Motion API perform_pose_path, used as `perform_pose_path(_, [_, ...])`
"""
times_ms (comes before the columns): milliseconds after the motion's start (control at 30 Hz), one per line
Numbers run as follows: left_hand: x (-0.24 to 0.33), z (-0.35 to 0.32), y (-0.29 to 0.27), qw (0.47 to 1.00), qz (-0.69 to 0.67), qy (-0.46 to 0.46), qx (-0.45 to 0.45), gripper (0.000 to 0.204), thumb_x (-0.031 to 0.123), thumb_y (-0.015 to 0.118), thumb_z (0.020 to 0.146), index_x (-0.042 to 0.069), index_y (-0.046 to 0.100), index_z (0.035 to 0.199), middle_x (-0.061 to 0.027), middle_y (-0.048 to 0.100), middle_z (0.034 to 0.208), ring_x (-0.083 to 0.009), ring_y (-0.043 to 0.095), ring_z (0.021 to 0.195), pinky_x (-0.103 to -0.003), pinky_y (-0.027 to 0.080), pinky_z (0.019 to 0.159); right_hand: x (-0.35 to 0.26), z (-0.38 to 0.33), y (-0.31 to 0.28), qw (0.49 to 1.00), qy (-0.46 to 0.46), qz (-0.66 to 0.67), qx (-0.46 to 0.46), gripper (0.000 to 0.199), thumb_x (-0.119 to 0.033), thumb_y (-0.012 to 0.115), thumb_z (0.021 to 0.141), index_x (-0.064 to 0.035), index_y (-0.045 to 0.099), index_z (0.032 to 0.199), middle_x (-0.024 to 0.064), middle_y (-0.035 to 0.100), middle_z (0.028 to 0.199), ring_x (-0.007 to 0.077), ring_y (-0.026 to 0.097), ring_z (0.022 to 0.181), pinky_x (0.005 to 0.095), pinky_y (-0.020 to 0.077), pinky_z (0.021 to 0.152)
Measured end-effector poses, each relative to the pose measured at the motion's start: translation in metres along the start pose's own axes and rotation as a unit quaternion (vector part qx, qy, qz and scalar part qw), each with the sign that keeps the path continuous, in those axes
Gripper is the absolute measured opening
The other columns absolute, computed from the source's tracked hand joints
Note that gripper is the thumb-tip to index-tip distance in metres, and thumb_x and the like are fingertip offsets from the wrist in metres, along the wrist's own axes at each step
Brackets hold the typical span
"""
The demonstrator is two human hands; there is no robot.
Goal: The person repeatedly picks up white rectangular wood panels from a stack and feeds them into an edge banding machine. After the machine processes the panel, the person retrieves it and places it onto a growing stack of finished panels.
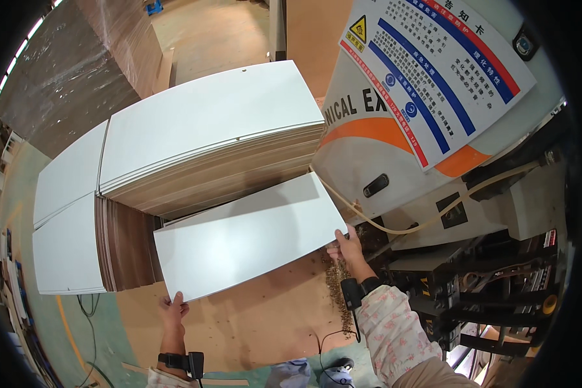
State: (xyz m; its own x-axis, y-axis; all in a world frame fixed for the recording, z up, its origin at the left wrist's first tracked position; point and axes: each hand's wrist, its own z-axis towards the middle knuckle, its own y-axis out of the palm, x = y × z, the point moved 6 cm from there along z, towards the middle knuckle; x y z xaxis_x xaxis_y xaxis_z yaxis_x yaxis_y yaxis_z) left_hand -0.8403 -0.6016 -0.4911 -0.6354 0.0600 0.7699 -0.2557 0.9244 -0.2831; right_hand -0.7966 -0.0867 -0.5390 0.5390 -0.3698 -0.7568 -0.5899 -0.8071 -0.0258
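A white rectangular panel (246, 226) spans the space between my hands, tilted with its right end farther from me. My left hand (174, 308) grips its near left corner, thumb on top and fingers underneath. At the near right corner, my right hand (346, 244) is closed on the same panel, with the thumb on the upper face. Just beyond the panel rises a stack of white-topped boards (207, 129) with brown edges. A shorter stack of similar boards (68, 249) stands to the left.
A white and orange machine (368, 155) with a printed sign stands at the right, a pale hose (407, 231) running along it. Dark machine parts (472, 291) lie below. Film-wrapped brown boards (64, 71) rise at the far left. Wood shavings (337, 291) litter the brown sheet (258, 317) on the floor.
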Motion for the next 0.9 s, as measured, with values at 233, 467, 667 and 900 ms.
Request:
perform_pose_path(233, [-0.002,-0.042,0.007,0.982,-0.043,-0.071,-0.168,0.03,0.014,0.064,0.078,-0.001,0.048,0.098,-0.0046,0.056,0.078,-0.0127,0.053,0.055,-0.028,0.052,0.053,-0.005,-0.01,0.04,0.931,-0.021,0.355,0.077,0.034,-0.013,0.06,0.083,-0.0101,0.045,0.113,0.0064,0.057,0.092,0.0178,0.058,0.084,0.0299,0.0499,0.067])
perform_pose_path(467, [-0.031,-0.117,-0.018,0.972,-0.007,-0.013,-0.234,0.038,0.01,0.06,0.078,-0.006,0.044,0.109,-0.0136,0.054,0.102,-0.0223,0.058,0.08,-0.037,0.054,0.066,0.011,-0.068,0.035,0.923,-0.019,0.383,-0.041,0.034,-0.01,0.058,0.083,-0.0025,0.048,0.114,0.0091,0.055,0.11,0.0201,0.054,0.1,0.0316,0.0465,0.085])
perform_pose_path(667, [-0.076,-0.198,-0.099,0.923,0.103,-0.085,-0.361,0.047,0.026,0.041,0.092,-0.005,0.035,0.127,-0.0155,0.042,0.126,-0.0261,0.046,0.11,-0.037,0.042,0.09,0.017,-0.282,-0.02,0.921,0.098,0.377,-0.027,0.038,-0.007,0.053,0.084,-0.0033,0.043,0.121,0.0098,0.052,0.115,0.0234,0.052,0.103,0.036,0.0433,0.09])
perform_pose_path(900, [0.014,-0.29,-0.059,0.898,0.147,-0.026,-0.414,0.046,0.025,0.041,0.092,-0.006,0.035,0.126,-0.0159,0.044,0.125,-0.0259,0.047,0.108,-0.037,0.042,0.089,-0.023,-0.469,-0.11,0.925,0.081,0.369,-0.04,0.024,-0.008,0.056,0.084,-0.0027,0.052,0.107,0.0085,0.058,0.101,0.019,0.056,0.092,0.0314,0.0473,0.078])
